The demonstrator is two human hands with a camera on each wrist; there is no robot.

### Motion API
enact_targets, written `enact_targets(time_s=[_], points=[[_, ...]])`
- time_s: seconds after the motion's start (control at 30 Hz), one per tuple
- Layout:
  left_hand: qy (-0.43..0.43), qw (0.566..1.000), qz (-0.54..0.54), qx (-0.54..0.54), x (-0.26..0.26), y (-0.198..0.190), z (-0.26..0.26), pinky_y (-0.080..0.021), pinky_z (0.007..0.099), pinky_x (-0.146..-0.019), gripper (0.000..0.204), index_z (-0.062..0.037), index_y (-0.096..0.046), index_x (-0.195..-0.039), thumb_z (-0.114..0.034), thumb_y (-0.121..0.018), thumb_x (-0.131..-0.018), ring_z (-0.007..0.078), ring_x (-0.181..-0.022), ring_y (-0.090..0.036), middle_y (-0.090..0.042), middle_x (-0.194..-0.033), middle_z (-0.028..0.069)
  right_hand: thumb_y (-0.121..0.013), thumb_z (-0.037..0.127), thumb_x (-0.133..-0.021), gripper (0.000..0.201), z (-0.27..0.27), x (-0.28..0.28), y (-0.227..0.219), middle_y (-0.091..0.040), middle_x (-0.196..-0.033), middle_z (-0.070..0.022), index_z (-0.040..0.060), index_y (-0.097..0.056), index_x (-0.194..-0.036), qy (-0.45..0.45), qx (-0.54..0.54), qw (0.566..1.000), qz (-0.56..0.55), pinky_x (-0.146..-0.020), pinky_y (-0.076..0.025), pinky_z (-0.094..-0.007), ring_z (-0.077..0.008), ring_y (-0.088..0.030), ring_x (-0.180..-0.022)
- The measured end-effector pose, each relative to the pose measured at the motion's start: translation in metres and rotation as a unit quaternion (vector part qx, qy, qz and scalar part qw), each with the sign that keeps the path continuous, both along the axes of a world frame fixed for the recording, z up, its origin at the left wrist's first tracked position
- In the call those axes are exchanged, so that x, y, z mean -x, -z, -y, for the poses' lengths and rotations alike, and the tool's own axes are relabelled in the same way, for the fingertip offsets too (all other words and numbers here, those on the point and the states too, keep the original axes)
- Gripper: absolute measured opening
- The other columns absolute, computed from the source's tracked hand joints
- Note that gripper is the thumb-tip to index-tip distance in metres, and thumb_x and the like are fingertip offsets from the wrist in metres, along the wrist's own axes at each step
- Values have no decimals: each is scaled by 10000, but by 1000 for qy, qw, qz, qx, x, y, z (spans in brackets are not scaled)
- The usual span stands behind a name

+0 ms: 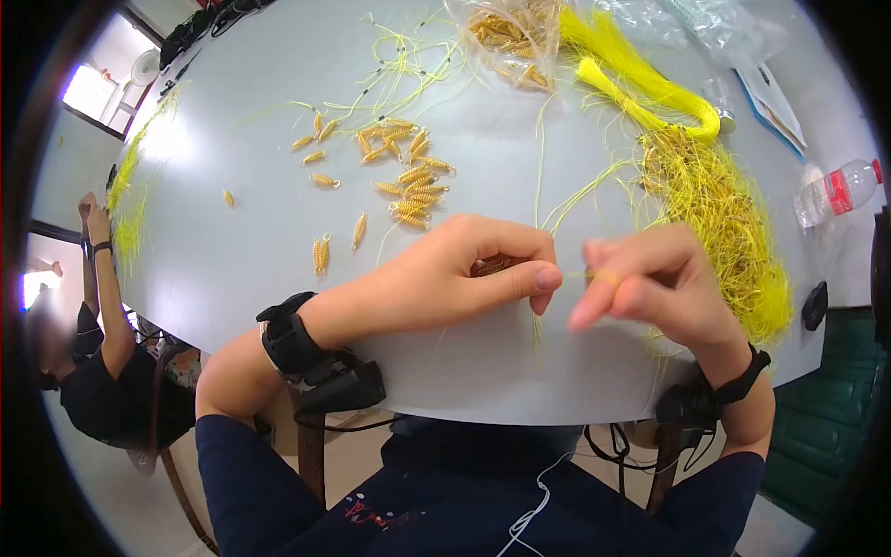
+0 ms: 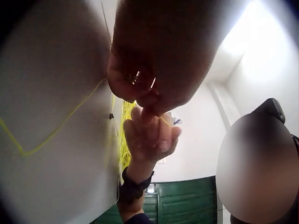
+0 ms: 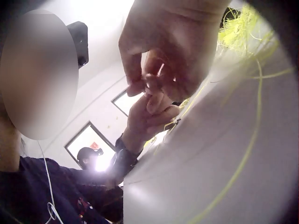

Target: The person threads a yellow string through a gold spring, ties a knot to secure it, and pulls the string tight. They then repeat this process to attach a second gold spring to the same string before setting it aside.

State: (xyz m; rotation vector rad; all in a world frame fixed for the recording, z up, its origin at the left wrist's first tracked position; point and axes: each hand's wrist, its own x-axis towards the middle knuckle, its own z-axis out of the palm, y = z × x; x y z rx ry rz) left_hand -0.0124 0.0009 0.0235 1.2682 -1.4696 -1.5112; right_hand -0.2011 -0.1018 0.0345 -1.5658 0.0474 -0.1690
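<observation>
In the head view the left hand (image 1: pixel 469 269) has its fingers curled round a brownish ribbed spring-like piece (image 1: pixel 490 266), thumb against the forefinger. Just right of it the right hand (image 1: pixel 664 283), slightly blurred, pinches a thin yellow strand (image 1: pixel 599 276) that runs between the two hands. The hands are close but apart. Yellow strands hang below the left hand onto the table (image 1: pixel 445 371). In the left wrist view the right hand (image 2: pixel 150 135) is beyond the left hand (image 2: pixel 159 51); the right wrist view shows the right hand (image 3: pixel 173 46) in front.
Golden springs (image 1: pixel 418 190) lie scattered beyond the left hand, near tangled strands (image 1: pixel 404 70) and a bag of springs (image 1: pixel 510 42). A yellow bundle (image 1: pixel 650 84) and a tangled pile (image 1: pixel 724 223) lie at right, with a bottle (image 1: pixel 840 192). Another person (image 1: pixel 111 353) sits at far left.
</observation>
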Motion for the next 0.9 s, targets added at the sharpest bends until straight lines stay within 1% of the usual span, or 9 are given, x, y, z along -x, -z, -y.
enact_targets(time_s=[0.07,0.1,0.33,0.4,0.47,0.5,0.53,0.77,0.9], points=[[-9,1000,-23,-1,1,1,0,-355,182,-485,250,-30,-600,-797,-252,-530,-889,29,-564,-454,-558,-685,-16,-579,84,-830,116,-7,-1,-5,-602,-706,-3,18,-668,-865,194,-1,980,-42,-535,-358,-183,-40,-463,-594],[10,1000,-11,19,-2,3,1,-371,174,-502,239,-29,-611,-817,-244,-533,-887,27,-565,-457,-587,-716,-15,-579,75,-825,121,-4,-2,-9,-599,-684,-18,20,-667,-888,219,140,961,-98,-512,-348,-187,-38,-449,-583],[-32,999,23,13,0,3,0,-387,183,-528,205,-28,-627,-809,-211,-557,-871,43,-572,-480,-595,-718,-4,-578,39,-753,27,-5,-6,4,-470,-582,-52,26,-582,-730,166,258,947,-98,-478,-328,-244,-118,-391,-498],[57,992,52,105,0,4,1,-398,206,-528,184,-22,-632,-791,-183,-571,-859,68,-572,-509,-598,-715,19,-545,9,-662,81,-3,-4,9,-396,-563,-61,29,-469,-644,81,271,959,14,-483,-328,-292,-201,-346,-484],[83,996,-6,33,2,0,-2,-405,226,-530,159,-23,-638,-782,-156,-581,-848,91,-570,-531,-596,-685,39,-528,1,-620,88,-10,-4,9,-386,-559,-61,35,-447,-626,35,233,970,56,-486,-324,-303,-219,-330,-491],[153,986,-61,17,3,2,-3,-420,218,-550,158,-31,-631,-790,-156,-559,-855,71,-594,-532,-603,-694,24,-511,-6,-578,102,-14,-4,9,-375,-556,-60,41,-426,-607,-11,195,976,98,-490,-321,-313,-238,-314,-498],[221,968,-117,0,4,4,-5,-435,209,-571,158,-40,-624,-798,-156,-537,-862,50,-618,-533,-609,-703,9,-511,-6,-578,102,-16,-3,9,-375,-556,-60,41,-426,-607,-14,194,976,97,-490,-321,-313,-238,-314,-498],[186,971,-151,13,9,5,-8,-293,207,-516,283,-43,-429,-628,-166,-525,-863,34,-570,-336,-347,-578,-27,-494,-10,-526,126,-18,-2,12,-342,-540,-53,42,-392,-578,20,165,975,145,-463,-284,-306,-223,-296,-501],[156,959,-238,-14,7,10,-5,-268,255,-449,361,-36,-446,-542,-215,-556,-835,92,-487,-331,-388,-509,30,-479,49,-599,100,-12,4,10,-346,-536,-43,37,-383,-576,106,86,973,185,-473,-276,-286,-188,-309,-509]])
